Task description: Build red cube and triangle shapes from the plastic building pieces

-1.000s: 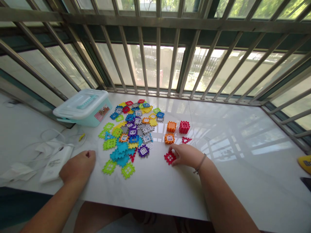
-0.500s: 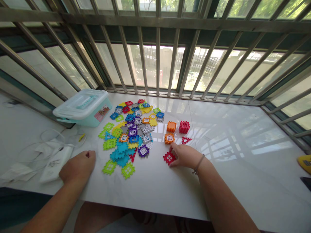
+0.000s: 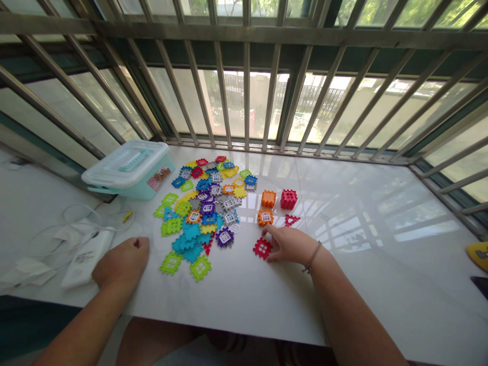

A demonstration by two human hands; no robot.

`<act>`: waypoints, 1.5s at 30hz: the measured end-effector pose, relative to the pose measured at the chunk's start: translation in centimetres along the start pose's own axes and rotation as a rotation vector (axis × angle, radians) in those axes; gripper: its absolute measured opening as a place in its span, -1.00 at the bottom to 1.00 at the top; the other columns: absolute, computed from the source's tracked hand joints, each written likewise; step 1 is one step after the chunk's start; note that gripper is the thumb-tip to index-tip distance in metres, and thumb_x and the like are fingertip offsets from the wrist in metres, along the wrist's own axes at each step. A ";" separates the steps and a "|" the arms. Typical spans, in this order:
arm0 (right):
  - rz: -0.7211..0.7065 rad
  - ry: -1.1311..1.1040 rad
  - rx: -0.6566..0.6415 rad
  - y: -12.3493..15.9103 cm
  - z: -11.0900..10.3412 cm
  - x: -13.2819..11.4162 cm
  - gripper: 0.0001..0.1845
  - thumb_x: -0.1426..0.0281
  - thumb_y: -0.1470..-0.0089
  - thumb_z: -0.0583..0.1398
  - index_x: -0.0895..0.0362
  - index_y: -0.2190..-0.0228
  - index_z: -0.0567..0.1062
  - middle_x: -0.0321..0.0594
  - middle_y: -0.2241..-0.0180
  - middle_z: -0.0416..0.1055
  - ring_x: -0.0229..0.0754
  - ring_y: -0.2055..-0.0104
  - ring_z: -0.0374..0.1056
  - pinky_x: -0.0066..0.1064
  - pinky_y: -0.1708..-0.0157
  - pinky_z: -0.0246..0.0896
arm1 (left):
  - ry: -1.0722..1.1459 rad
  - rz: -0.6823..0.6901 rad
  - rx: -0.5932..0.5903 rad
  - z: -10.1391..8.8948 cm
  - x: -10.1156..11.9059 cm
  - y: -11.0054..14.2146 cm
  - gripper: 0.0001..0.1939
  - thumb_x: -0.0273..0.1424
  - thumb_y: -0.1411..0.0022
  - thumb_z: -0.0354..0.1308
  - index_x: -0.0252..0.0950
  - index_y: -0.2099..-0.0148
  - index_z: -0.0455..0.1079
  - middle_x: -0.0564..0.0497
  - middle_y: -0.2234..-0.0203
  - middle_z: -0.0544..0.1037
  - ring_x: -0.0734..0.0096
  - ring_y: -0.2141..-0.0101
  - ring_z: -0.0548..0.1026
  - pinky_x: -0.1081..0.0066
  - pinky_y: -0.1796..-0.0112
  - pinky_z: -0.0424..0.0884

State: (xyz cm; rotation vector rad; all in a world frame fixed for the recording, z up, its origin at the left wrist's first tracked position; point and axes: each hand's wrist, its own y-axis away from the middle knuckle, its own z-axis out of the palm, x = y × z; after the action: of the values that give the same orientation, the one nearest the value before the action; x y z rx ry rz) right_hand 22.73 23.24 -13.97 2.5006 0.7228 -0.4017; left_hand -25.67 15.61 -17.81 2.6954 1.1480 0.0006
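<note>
A red square window tile (image 3: pixel 262 248) with notched edges lies flat on the white table. My right hand (image 3: pixel 292 245) is at its right side, thumb by the lower right corner and index finger just above the top edge, the two fingers apart. Beyond it sit an orange block with a white window (image 3: pixel 265 217), a plain orange block (image 3: pixel 269 199), a red cube (image 3: pixel 288 199) and a red triangle (image 3: pixel 292 220). My left hand (image 3: pixel 124 262) rests on the table in a fist, beside a white power strip (image 3: pixel 86 259); nothing shows in it.
Many colourful notched tiles (image 3: pixel 191 231) are piled between my hands. A lidded aqua box (image 3: pixel 147 175) stands at the back left. White cables (image 3: pixel 76 213) lie left. Metal window bars (image 3: pixel 247 96) border the table's back. A yellow object (image 3: pixel 478 256) sits at the right edge.
The red window tile has shifted slightly left, out from between my right thumb and index finger, which have loosened. My left fist stays where it was.
</note>
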 end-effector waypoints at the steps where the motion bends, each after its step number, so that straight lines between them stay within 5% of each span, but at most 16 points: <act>1: -0.008 -0.010 0.001 0.0 0.0 0.0 -0.21 0.15 0.00 0.54 -0.06 -0.21 0.46 -0.21 0.18 0.64 -0.03 0.22 0.54 -0.36 0.32 0.10 | 0.000 0.004 0.001 0.0 0.0 0.0 -0.33 -0.03 -0.53 -0.22 -0.28 -0.08 0.66 -0.43 0.01 0.66 -0.28 0.06 0.63 0.02 0.17 0.53; 15: -0.018 -0.013 -0.005 -0.2 0.2 0.2 -0.33 0.14 0.00 0.54 -0.02 -0.10 0.51 -0.22 0.20 0.62 -0.08 0.27 0.48 -0.37 0.35 0.05 | 0.011 0.014 0.018 0.1 -0.1 0.0 -0.37 -0.02 -0.49 -0.13 -0.27 -0.07 0.68 -0.44 0.04 0.67 -0.31 0.09 0.63 0.01 0.20 0.54; 22: -0.154 -0.232 0.005 0.5 -1.0 0.0 -0.31 -0.01 -0.03 0.51 0.02 -0.08 0.51 -0.34 0.30 0.48 -0.21 0.36 0.34 -0.39 0.38 0.08 | -0.007 0.029 0.016 0.0 -0.1 0.1 -0.28 -0.03 -0.54 -0.30 -0.26 -0.06 0.66 -0.42 0.03 0.66 -0.30 0.08 0.63 0.03 0.20 0.53; 26: -0.231 -0.399 0.299 1.3 -2.2 0.4 -0.32 -0.06 -0.14 0.44 0.05 -0.11 0.47 -0.31 0.27 0.42 -0.22 0.34 0.28 -0.36 0.30 0.22 | 0.003 0.036 0.018 0.0 -0.2 0.1 -0.32 -0.03 -0.53 -0.23 -0.28 -0.06 0.65 -0.42 0.03 0.67 -0.30 0.08 0.62 0.03 0.19 0.53; 30: -0.075 -0.455 0.767 1.0 -2.4 2.1 -0.33 -0.08 -0.18 0.41 0.05 -0.12 0.43 -0.16 0.14 0.49 -0.13 0.27 0.35 -0.25 0.23 0.37 | 0.014 0.039 0.014 0.1 -0.2 0.0 -0.35 -0.03 -0.51 -0.18 -0.30 -0.07 0.66 -0.45 0.03 0.67 -0.32 0.07 0.62 0.01 0.19 0.53; 33: 0.080 -0.435 0.985 0.1 -2.0 4.0 -0.31 -0.11 -0.17 0.38 0.05 -0.12 0.42 -0.12 0.10 0.50 -0.08 0.23 0.39 -0.18 0.19 0.43 | 0.004 0.039 0.010 0.1 -0.2 0.0 -0.32 -0.02 -0.52 -0.24 -0.27 -0.07 0.65 -0.43 0.00 0.67 -0.31 0.06 0.63 0.04 0.19 0.53; 37: 0.178 -0.357 1.073 -0.9 -1.4 5.9 -0.32 -0.08 -0.17 0.38 0.07 -0.12 0.43 -0.13 0.13 0.49 -0.06 0.23 0.39 -0.15 0.14 0.44 | -0.010 0.031 0.007 -0.2 -0.1 0.2 -0.31 -0.04 -0.53 -0.27 -0.26 -0.08 0.64 -0.40 0.01 0.67 -0.29 0.06 0.64 0.06 0.19 0.53; 45: 0.093 -0.208 1.169 -2.3 -0.8 7.3 -0.41 0.01 -0.21 0.34 0.11 -0.10 0.44 0.04 -0.04 0.47 0.09 0.00 0.43 0.01 -0.10 0.42 | 0.005 0.028 -0.007 -0.6 0.3 0.5 -0.30 -0.04 -0.53 -0.25 -0.30 -0.09 0.66 -0.46 0.02 0.66 -0.29 0.07 0.64 0.04 0.20 0.52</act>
State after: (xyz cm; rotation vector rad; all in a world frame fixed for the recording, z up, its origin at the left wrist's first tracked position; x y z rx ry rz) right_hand 27.51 28.36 -17.13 3.4202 0.2822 -1.3264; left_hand -25.17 15.63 -17.15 2.7071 1.1091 0.0158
